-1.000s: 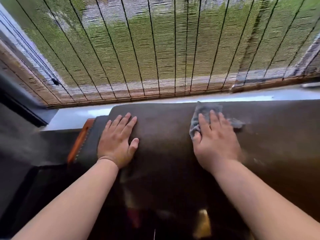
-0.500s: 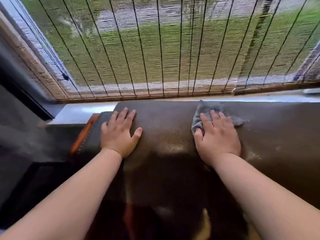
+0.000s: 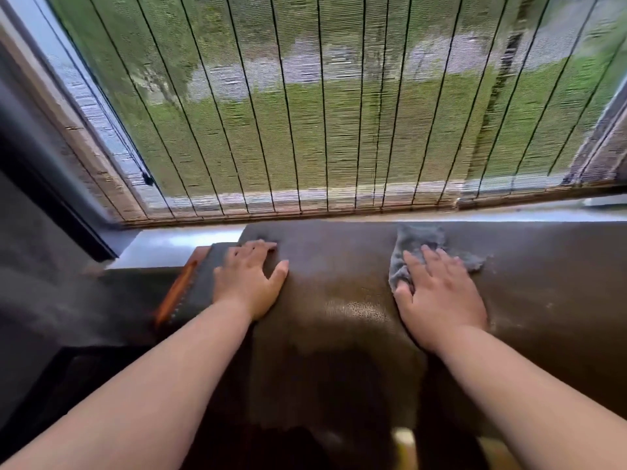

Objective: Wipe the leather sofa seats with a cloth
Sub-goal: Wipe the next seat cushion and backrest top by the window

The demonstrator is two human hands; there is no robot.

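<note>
- Head view: a brown leather sofa [image 3: 339,320] is seen from above, its top edge running along a grey window sill [image 3: 176,239] under a bamboo blind [image 3: 305,113].
- A grey cloth [image 3: 419,240] is pressed flat on the leather at about 1 o'clock from the frame centre, partly covered by the right hand [image 3: 441,293].
- The right hand's fingers are laid straight and slightly spread over the cloth; nothing is pinched, the cloth being held down by palm and fingers.
- The left hand [image 3: 247,279] is rested flat on the leather at about 10 o'clock, fingers extended and thumb spread, holding nothing; it is judged to be a brace.
- Pale dusty streaks are seen on the leather right of the cloth, toward 3 o'clock, so that stretch is judged not yet wiped.
- The patch between the hands shows a sheen, though whether it has been wiped cannot be told.
- The seat cushions lie low in the frame in shadow; their state cannot be told, and most of the task is judged to be left.
</note>
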